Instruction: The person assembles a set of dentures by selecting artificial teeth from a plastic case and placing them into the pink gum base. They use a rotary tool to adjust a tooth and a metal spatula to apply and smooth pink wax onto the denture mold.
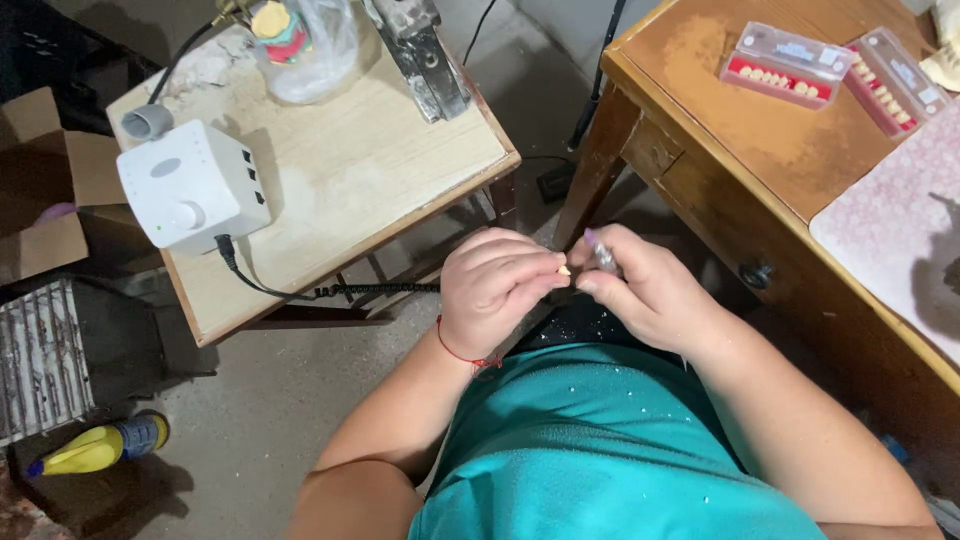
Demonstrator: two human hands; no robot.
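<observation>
The person wears a teal short-sleeved top (pixel 600 450) flecked with tiny pale specks across the front, and dark clothing below it at the lap. A thin red string bracelet (pixel 462 352) circles the wrist of the left hand (pixel 495 290). Both forearms are bare.

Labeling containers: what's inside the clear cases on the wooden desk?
Both clear cases hold rows of small pale tooth-shaped pieces on red strips. Their lids cover part of each row, so a full count can't be seen.
</observation>
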